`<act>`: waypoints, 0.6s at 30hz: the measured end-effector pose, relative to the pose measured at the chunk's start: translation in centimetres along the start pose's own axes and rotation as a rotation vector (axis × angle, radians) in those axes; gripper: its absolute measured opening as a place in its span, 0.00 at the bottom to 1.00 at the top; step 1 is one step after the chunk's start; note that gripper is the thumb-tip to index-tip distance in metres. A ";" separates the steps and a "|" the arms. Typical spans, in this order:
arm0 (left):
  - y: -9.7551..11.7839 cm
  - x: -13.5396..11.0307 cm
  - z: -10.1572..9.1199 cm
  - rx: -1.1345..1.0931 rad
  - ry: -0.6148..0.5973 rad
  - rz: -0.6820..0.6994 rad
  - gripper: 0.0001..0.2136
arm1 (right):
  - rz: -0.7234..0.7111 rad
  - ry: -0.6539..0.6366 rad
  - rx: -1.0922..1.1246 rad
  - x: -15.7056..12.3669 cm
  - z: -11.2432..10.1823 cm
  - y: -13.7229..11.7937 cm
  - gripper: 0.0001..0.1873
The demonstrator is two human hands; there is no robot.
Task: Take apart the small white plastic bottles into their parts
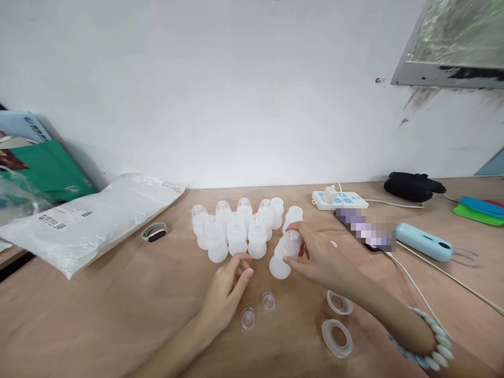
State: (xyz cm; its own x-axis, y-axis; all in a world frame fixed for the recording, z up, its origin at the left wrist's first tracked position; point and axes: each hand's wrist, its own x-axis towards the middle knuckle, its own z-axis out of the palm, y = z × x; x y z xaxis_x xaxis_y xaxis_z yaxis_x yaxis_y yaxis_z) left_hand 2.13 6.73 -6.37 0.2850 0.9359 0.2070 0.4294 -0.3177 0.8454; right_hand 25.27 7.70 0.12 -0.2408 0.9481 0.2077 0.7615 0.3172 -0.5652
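Note:
My right hand (309, 249) grips a small translucent white baby bottle (280, 266) by its clear domed cap, the bottle tilted with its base toward the table. Left of it, my left hand (230, 281) is loosely curled, thumb and fingers apart, with nothing visible in it. Just beyond my left fingertips stand capped bottles (237, 239) in two rows. Two uncapped bottles stand at the back right, an upright one (277, 210) and another (293, 215) partly behind my right hand. Two clear nipples (269, 302) lie between my forearms. Below my right forearm are two translucent rings (337, 338).
On the left lie a white plastic parcel (94, 215) and a fitness band (154, 232). To the right are a power strip (339, 200), a phone (362, 229), a light-blue device (423, 241), cables and a black case (413, 186). A white wall (244, 94) bounds the table behind.

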 end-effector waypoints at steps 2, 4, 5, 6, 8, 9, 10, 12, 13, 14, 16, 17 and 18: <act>0.0 0.0 0.0 0.004 -0.007 0.001 0.15 | -0.017 -0.016 0.026 0.5 0.8 0.1 0.18; -0.1 0.0 0.0 0.004 -0.011 0.000 0.16 | -0.027 -0.038 0.059 0.7 1.9 0.6 0.16; -0.1 0.0 0.0 0.003 -0.011 -0.002 0.16 | -0.037 -0.054 0.081 0.7 2.5 0.9 0.16; -0.1 0.0 0.0 0.003 -0.011 -0.004 0.16 | -0.050 -0.070 0.104 0.7 3.2 1.1 0.15; -0.1 0.0 0.0 0.003 -0.009 -0.005 0.15 | -0.074 -0.106 0.151 0.6 4.3 1.4 0.15; -0.1 -0.1 0.0 0.003 -0.008 -0.004 0.15 | -0.079 -0.117 0.165 0.5 4.8 1.4 0.15; -0.1 -0.1 0.1 0.003 -0.008 -0.002 0.15 | -0.075 -0.122 0.171 0.5 5.2 1.4 0.15; -0.1 -0.1 0.1 0.002 -0.006 0.000 0.15 | -0.058 -0.116 0.162 0.7 5.7 1.2 0.16; -0.1 -0.1 0.1 0.000 -0.004 0.002 0.15 | -0.048 -0.110 0.153 0.8 5.9 1.0 0.16; -0.1 -0.1 0.1 -0.001 -0.002 0.003 0.15 | -0.038 -0.104 0.141 1.0 6.0 0.9 0.16; -0.1 -0.1 0.1 -0.002 0.004 0.003 0.15 | -0.019 -0.092 0.108 1.5 6.2 0.6 0.15; 0.0 -0.1 0.2 -0.001 0.005 0.003 0.15 | -0.009 -0.086 0.089 1.7 6.3 0.6 0.15; 0.0 0.0 0.2 0.001 0.006 0.003 0.15 | 0.001 -0.081 0.067 1.9 6.3 0.5 0.14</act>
State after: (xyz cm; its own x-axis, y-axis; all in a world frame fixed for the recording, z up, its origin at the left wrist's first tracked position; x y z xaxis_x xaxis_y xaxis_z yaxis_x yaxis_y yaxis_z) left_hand 2.24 6.68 -6.49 0.2809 0.9359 0.2124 0.4296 -0.3205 0.8442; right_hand 21.41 9.78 -4.79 -0.2903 0.9461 0.1434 0.7202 0.3147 -0.6182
